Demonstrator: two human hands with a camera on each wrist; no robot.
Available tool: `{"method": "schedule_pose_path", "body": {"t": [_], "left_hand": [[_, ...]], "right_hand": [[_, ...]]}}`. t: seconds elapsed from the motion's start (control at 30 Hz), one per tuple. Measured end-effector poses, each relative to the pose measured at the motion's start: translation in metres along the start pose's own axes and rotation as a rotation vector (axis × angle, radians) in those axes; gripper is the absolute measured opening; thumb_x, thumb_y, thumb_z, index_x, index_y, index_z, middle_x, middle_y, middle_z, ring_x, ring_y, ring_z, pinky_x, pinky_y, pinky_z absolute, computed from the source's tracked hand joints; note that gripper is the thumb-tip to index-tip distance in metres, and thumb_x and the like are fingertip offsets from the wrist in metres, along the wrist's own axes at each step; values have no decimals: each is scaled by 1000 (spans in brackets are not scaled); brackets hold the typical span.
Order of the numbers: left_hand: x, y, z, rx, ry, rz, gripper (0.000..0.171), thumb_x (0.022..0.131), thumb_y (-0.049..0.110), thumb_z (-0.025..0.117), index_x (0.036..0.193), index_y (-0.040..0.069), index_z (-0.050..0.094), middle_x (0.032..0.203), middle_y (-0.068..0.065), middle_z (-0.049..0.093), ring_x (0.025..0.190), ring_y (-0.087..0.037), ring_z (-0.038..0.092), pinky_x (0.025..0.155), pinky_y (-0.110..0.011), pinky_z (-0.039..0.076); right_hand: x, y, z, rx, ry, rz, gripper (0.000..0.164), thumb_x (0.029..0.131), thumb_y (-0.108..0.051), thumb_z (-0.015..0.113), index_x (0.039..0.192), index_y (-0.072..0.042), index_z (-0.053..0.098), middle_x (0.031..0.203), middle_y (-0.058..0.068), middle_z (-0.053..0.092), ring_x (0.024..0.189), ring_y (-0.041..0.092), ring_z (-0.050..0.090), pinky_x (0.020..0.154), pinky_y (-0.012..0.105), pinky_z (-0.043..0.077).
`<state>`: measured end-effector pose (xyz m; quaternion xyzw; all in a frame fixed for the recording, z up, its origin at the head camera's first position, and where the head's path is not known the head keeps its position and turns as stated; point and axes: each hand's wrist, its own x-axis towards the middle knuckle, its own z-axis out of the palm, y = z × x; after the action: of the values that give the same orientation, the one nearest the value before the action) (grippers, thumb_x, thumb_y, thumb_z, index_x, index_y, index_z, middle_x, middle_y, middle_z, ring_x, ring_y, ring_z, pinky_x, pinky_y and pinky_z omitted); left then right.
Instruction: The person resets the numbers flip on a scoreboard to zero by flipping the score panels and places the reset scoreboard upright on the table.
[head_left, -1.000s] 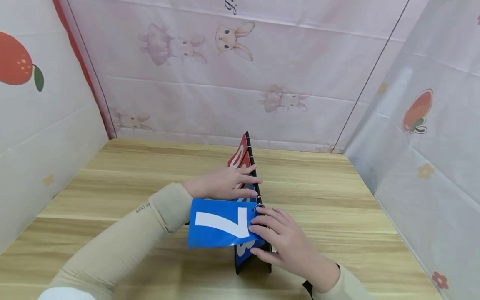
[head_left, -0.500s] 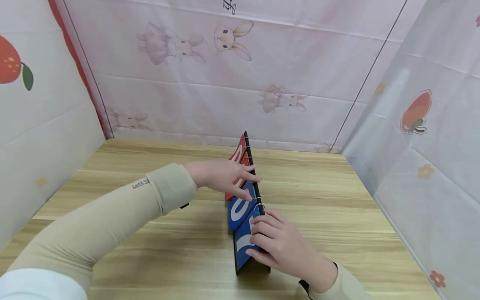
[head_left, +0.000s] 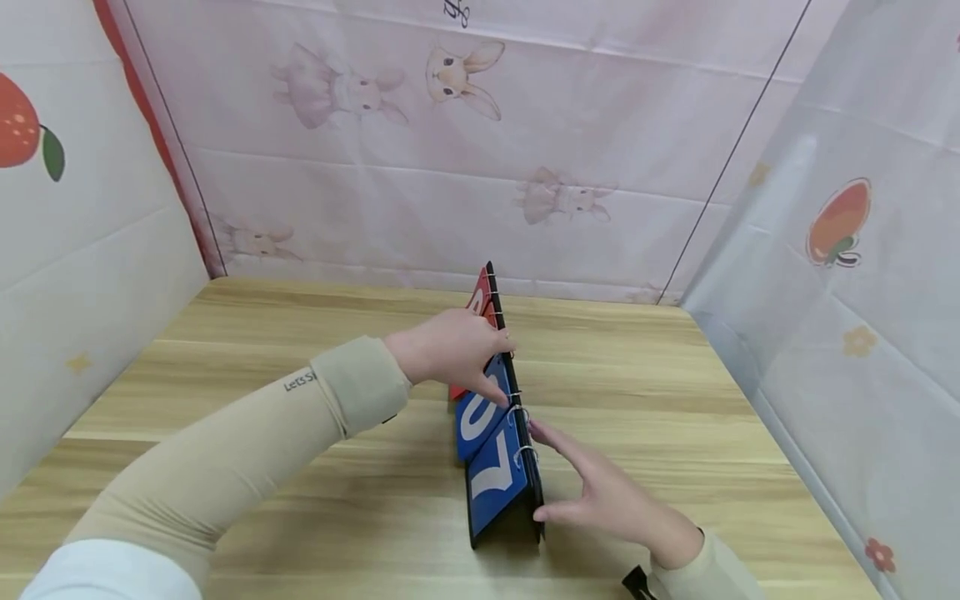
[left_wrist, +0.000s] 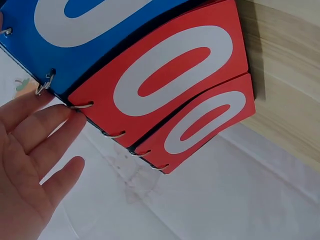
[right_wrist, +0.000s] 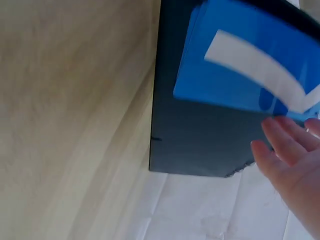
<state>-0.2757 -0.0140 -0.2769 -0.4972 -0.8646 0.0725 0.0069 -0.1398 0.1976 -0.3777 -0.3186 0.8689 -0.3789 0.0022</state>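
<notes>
head view: the pale wooden desk [head_left: 637, 400] fills the floor of a booth walled by pink rabbit-print sheets [head_left: 525, 150]. near its middle stands the black tent-shaped flip scoreboard [head_left: 504, 433] with ring-bound number cards, edge-on to the camera, its blue cards [head_left: 487, 454] nearer and its red cards [head_left: 480, 304] at the far end. the nearest blue card shows a white 7, the next one a white 0. the left hand [head_left: 450, 350], in a beige sleeve [head_left: 247, 450], rests on the scoreboard's top edge by the metal rings [head_left: 517, 412], fingers straight and slightly spread, its grip around nothing. in the left wrist view the fingertips [left_wrist: 70, 117] touch a ring beside the red zeros. the right hand [head_left: 600, 492] lies flat against the scoreboard's right side, fingers straight, thumb at the lower corner, gripping nothing.
</notes>
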Motion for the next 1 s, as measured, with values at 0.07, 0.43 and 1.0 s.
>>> {"method": "schedule_pose_path", "body": {"t": [0.07, 0.43, 1.0], "left_hand": [[2, 1, 1, -4, -8, -12, 75, 73, 69, 57, 126, 16, 57, 111, -5, 67, 66, -8, 60, 79, -32, 55], [3, 0, 2, -26, -13, -14, 73, 74, 69, 56, 127, 18, 57, 132, -10, 53, 54, -5, 56, 79, -30, 55], [1, -1, 3, -40, -41, -25, 73, 77, 67, 55, 131, 17, 53, 136, -12, 49, 82, -11, 63, 81, -32, 54]], "right_hand": [[0, 4, -1, -1, 13, -24, 91, 74, -29, 76, 146, -18, 22, 141, 11, 43, 125, 29, 41, 96, 59, 38], [-2, 9, -11, -32, 2, -108, 81, 75, -28, 74, 141, -5, 32, 135, 12, 50, 112, 26, 54, 89, 58, 45], [-2, 12, -11, -7, -75, -35, 65, 83, -38, 64, 139, -15, 40, 136, 8, 50, 116, 21, 52, 92, 52, 46]]}}
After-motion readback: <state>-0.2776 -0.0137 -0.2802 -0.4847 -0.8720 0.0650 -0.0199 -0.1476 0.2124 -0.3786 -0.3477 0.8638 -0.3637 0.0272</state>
